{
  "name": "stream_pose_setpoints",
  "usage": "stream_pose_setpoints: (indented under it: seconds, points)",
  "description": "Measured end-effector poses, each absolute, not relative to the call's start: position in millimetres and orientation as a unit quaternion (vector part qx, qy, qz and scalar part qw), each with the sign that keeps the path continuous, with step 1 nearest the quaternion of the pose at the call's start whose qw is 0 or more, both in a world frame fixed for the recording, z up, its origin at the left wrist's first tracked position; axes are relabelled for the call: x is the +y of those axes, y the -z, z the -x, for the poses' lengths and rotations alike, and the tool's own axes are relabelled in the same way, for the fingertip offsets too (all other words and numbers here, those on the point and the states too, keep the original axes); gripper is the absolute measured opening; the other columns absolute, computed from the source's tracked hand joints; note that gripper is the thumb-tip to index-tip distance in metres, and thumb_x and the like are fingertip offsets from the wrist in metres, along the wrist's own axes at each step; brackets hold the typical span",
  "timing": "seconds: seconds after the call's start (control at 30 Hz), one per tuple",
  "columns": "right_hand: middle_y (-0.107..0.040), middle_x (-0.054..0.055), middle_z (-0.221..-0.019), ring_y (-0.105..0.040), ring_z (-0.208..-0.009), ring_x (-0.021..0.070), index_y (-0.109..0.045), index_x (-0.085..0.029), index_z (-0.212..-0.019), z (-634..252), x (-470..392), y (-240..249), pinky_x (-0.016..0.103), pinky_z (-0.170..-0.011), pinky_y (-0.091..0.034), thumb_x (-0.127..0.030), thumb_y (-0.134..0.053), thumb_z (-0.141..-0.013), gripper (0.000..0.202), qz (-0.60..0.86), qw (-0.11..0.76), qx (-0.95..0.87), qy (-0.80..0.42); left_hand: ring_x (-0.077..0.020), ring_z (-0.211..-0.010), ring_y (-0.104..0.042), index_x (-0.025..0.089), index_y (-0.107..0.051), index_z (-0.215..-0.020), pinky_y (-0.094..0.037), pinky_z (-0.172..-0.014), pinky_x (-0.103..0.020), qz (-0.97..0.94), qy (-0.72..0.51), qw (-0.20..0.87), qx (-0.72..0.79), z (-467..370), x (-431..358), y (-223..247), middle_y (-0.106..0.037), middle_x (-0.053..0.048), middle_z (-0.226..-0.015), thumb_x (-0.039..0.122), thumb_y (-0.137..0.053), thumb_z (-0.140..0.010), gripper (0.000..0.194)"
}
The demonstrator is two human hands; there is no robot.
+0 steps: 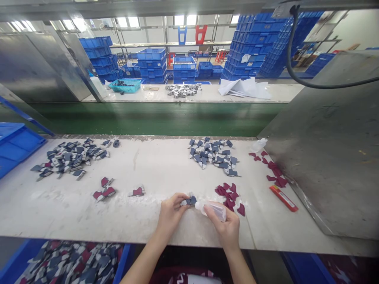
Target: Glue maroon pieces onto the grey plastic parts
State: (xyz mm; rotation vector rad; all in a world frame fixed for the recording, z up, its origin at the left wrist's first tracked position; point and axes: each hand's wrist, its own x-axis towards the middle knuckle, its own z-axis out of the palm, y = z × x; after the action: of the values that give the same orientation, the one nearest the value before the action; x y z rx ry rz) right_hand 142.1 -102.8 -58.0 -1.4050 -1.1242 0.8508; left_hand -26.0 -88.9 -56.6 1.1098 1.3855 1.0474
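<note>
Between the fingertips of my left hand (171,213) is a small dark blue and grey part (191,200), held just above the table. My right hand (226,227) is closed round a translucent squeeze bottle (217,211), its nozzle pointing left and touching or nearly touching the part. Right of the bottle lies a loose pile of maroon pieces (227,193). Beyond my hands sits a heap of dark blue and grey parts (211,154). One part with a maroon piece on it (137,191) lies left of my left hand.
A larger heap of blue-grey parts (71,156) is at the left. More maroon pieces (275,169) and a red-orange packet (283,198) lie by the metal panel (331,157). A blue bin (127,256) full of parts stands below the front edge. A green belt (154,118) runs behind.
</note>
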Motion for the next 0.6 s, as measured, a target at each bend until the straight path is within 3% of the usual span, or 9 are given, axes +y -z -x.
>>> stream_pose_setpoints:
  seconds: [0.6]
  points:
    - [-0.071, 0.005, -0.060, -0.067, -0.054, 0.0233, -0.075, -0.016, -0.066, -160, -105, 75, 0.030, -0.050, -0.055, -0.044, -0.079, -0.070, 0.029, 0.620, 0.581, -0.415, -0.324, -0.0241, -0.100, -0.074, 0.022, -0.070, -0.089, -0.060, -0.092, -0.036, -0.469, -0.428, 0.508, 0.582, 27, -89, 55, -0.080, -0.005, -0.098, 0.022, -0.072, -0.074, 0.015]
